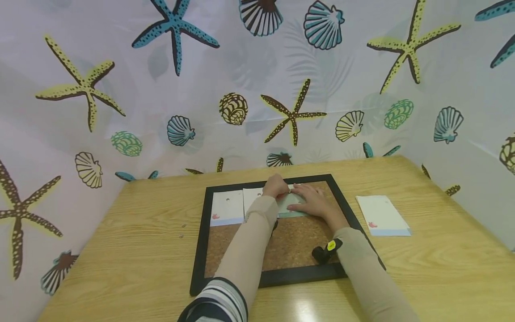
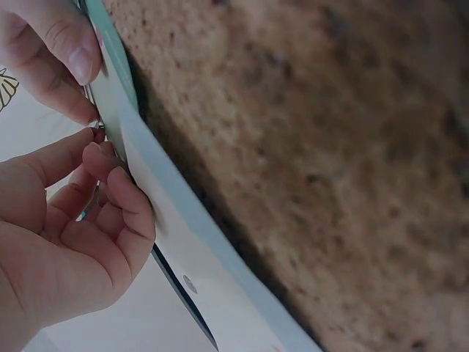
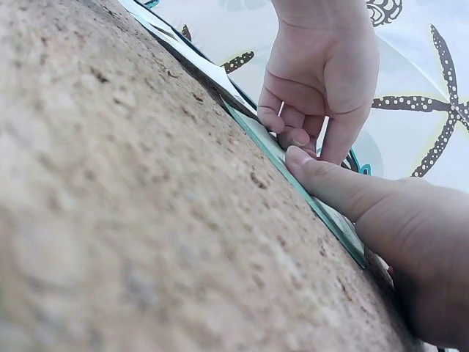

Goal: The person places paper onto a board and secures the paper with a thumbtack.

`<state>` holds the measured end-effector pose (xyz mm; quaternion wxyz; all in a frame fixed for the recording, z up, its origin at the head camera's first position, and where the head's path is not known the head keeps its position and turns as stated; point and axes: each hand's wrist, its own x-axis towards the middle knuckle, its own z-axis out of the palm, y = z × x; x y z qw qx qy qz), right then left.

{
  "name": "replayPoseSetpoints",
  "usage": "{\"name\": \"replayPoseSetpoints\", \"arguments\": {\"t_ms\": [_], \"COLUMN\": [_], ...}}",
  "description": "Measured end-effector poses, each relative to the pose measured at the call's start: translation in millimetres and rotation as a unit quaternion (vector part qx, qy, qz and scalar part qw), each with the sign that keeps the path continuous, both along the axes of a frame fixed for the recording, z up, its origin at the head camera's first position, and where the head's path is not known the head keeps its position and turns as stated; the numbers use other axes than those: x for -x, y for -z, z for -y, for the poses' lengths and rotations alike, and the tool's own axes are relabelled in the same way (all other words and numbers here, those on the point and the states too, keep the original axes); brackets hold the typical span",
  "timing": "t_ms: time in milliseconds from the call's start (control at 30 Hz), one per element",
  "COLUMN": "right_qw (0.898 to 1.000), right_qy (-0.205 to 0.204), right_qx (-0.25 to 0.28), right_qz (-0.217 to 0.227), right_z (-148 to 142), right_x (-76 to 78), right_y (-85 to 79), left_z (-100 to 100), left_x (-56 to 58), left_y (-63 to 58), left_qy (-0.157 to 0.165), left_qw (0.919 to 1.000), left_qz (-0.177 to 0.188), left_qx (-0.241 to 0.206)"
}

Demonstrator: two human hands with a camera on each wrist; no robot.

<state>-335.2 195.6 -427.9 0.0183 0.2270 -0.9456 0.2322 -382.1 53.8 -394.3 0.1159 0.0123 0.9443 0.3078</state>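
A black-framed corkboard (image 1: 295, 246) lies on the table. On its upper part are two white cards (image 1: 227, 208), each with a small silver thumbtack (image 1: 228, 199) near its top, and a pale green card (image 1: 293, 210) to their right. My left hand (image 1: 275, 185) is over the green card's top edge, thumb and index finger pinching a small metal thumbtack (image 2: 100, 127) against it. The fingers largely hide the tack. My right hand (image 1: 313, 200) presses on the same card from the right, thumb (image 3: 322, 172) stretched along its surface, fingertips near the tack.
Another white card (image 1: 383, 215) with a blue lower edge lies on the table right of the board. Two small shiny pieces (image 1: 183, 226) lie on the wood left of the frame. A patterned cloth (image 1: 257, 80) with starfish and shells hangs behind the table.
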Motion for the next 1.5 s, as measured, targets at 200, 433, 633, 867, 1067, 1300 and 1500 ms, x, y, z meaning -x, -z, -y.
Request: {"name": "replayPoseSetpoints", "arguments": {"t_ms": [200,433,633,867,1067,1300,1500], "right_qw": [1.000,1.000,1.000,1.000,1.000,1.000,1.000], "right_qy": [0.001,0.006,0.012,0.013,0.010,0.004,0.003], "right_qx": [-0.003,0.001,0.009,0.006,0.002,0.002,0.002], "right_qz": [-0.006,0.001,-0.008,-0.006,-0.006,-0.003,-0.004], "right_z": [0.2,0.0,-0.1,-0.1,-0.1,0.3,0.4], "right_x": [0.9,1.3,2.8,0.4,1.0,1.0,-0.1], "right_y": [-0.4,1.6,3.6,3.1,2.7,2.8,1.2], "left_z": [-0.5,-0.3,0.4,-0.4,-2.2,-4.6,-6.0], "left_x": [0.0,2.3,2.2,-4.8,-6.8,-5.6,-3.1], "left_y": [-1.1,3.7,4.2,4.0,4.2,6.8,9.3], "left_qy": [-0.001,-0.004,-0.002,-0.012,-0.009,-0.013,-0.017], "left_qw": [0.9999,0.9999,1.0000,0.9994,0.9980,0.9963,0.9958], "left_qz": [0.007,0.012,0.000,-0.030,-0.050,-0.057,-0.053], "left_qx": [-0.008,-0.006,-0.001,0.011,0.038,0.063,0.072]}}
